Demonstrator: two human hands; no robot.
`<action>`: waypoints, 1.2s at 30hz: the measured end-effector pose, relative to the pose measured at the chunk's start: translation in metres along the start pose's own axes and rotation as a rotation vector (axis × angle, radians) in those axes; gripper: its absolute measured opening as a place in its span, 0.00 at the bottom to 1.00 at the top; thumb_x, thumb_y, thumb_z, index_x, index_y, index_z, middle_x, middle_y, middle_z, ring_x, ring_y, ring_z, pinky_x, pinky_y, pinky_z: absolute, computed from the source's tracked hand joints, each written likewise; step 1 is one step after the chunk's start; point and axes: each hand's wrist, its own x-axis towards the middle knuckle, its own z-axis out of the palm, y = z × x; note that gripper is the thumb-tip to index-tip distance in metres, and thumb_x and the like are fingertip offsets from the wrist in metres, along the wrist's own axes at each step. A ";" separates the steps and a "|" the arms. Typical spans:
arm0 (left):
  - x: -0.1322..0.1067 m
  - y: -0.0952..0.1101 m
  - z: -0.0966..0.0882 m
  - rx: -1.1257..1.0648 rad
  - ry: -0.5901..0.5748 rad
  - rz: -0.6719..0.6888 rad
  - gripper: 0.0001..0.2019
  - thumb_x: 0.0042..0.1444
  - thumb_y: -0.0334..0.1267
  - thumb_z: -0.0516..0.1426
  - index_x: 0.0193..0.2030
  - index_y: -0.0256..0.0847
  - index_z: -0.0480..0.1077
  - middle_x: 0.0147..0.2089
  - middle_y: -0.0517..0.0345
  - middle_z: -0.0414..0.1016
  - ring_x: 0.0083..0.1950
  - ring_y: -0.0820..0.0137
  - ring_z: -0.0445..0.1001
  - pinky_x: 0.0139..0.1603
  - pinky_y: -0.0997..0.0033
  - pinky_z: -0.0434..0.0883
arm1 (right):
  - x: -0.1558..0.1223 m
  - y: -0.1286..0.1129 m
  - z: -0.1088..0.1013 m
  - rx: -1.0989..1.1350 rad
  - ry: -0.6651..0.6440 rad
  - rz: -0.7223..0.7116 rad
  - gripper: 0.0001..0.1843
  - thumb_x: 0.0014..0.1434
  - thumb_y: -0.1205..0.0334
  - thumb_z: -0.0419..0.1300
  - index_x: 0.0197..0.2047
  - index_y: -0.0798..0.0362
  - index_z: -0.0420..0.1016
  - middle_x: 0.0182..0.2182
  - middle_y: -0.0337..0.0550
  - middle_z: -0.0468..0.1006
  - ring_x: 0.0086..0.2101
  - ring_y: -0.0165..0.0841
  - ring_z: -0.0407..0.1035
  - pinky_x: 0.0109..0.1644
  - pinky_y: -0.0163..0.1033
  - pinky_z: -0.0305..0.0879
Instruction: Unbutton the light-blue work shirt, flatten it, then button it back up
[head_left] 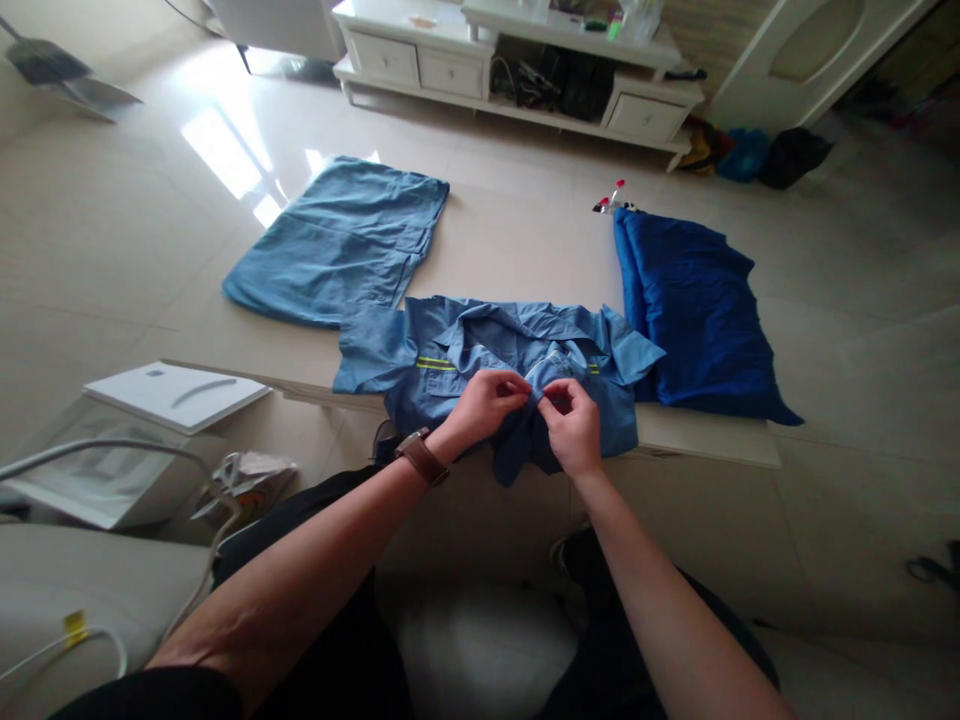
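Observation:
A light blue short-sleeved shirt with yellow stripes at the chest lies spread across the near edge of a low table, its collar toward the far side and its lower part hanging over the edge. My left hand, with a brown-strapped watch on the wrist, pinches the shirt's front near the middle. Close beside it, my right hand pinches the same strip of cloth. Both sets of fingertips nearly meet there, and whatever small part lies between them is hidden.
Folded light blue cloth lies at the table's far left, folded dark blue cloth at its right. Small red-tipped items sit behind the dark cloth. A white box stands left of the table. Beyond is a white cabinet.

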 end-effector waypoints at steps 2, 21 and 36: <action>0.001 0.000 0.000 -0.042 0.001 -0.023 0.07 0.51 0.34 0.64 0.37 0.35 0.81 0.32 0.57 0.80 0.34 0.71 0.75 0.37 0.74 0.69 | -0.002 -0.001 0.000 -0.049 -0.001 -0.013 0.07 0.57 0.55 0.64 0.36 0.47 0.73 0.33 0.43 0.79 0.35 0.39 0.73 0.44 0.44 0.70; -0.006 0.005 0.014 -0.272 0.104 -0.162 0.11 0.44 0.36 0.72 0.33 0.34 0.79 0.30 0.57 0.79 0.32 0.74 0.74 0.34 0.76 0.68 | -0.003 0.002 0.000 -0.208 -0.031 -0.252 0.05 0.59 0.60 0.61 0.33 0.50 0.77 0.32 0.44 0.80 0.34 0.39 0.74 0.41 0.43 0.71; -0.011 0.007 0.028 -0.710 0.294 -0.435 0.07 0.49 0.24 0.68 0.33 0.33 0.76 0.30 0.56 0.78 0.32 0.74 0.76 0.37 0.76 0.71 | -0.004 0.002 0.006 -0.282 -0.029 -0.297 0.03 0.61 0.65 0.60 0.34 0.50 0.74 0.33 0.44 0.77 0.36 0.39 0.73 0.43 0.43 0.70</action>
